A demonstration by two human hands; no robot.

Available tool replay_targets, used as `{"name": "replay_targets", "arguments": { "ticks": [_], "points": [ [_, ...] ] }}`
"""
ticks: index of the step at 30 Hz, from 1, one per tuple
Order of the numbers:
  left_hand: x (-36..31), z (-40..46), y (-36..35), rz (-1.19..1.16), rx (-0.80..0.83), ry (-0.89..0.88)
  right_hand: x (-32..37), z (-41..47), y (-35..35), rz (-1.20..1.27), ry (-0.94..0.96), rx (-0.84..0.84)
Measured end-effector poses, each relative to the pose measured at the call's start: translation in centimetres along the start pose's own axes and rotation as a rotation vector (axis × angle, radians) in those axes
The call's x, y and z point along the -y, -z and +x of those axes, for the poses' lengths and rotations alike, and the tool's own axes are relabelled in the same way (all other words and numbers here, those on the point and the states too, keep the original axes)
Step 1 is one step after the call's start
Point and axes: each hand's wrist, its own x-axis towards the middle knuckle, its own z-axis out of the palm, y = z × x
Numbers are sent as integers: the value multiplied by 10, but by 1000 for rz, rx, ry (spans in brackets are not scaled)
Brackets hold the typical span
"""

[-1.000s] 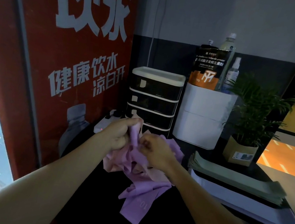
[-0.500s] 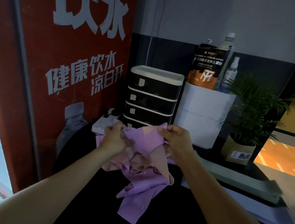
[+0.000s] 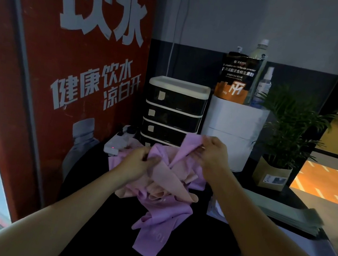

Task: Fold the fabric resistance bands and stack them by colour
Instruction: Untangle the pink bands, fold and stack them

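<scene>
A tangled heap of fabric bands lies on the black table (image 3: 92,236): purple bands (image 3: 164,216) mixed with peach bands (image 3: 169,182). My left hand (image 3: 137,164) grips the heap's left side, where purple and peach fabric meet. My right hand (image 3: 214,153) pinches the raised end of a purple band (image 3: 188,150) above the heap. One purple end hangs toward the near edge. To the right lie a flat stack of grey-green bands (image 3: 290,214) and a flat pale lilac stack (image 3: 290,247) under and in front of it.
Behind the heap stand a black drawer unit (image 3: 174,111), a white container (image 3: 233,128) with a pouch and bottles on top, and a potted plant (image 3: 281,143). A white power strip (image 3: 115,144) lies at the left by the red poster wall (image 3: 74,71).
My hands have drawn apart: the right hand lifted a purple band's end up and to the right, while the left hand stayed on the heap. More peach fabric now shows.
</scene>
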Motion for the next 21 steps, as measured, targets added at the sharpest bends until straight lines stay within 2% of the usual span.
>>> {"name": "replay_targets", "arguments": {
  "ticks": [4,7,11,15,17,21],
  "points": [
    [6,2,19,-69,-106,100,6,15,11,-47,-7,-95],
    [4,4,26,52,-72,47,3,22,12,-212,46,-195],
    [9,8,42,35,-100,52,4,28,26,-583,122,-159],
    [22,14,54,-28,-205,109,1,29,44,-674,114,-153],
    [27,19,54,-22,-248,155,-2,27,48,-715,82,-68],
    [25,24,52,-79,-341,230,-10,20,49,-940,77,359]
  ]
}}
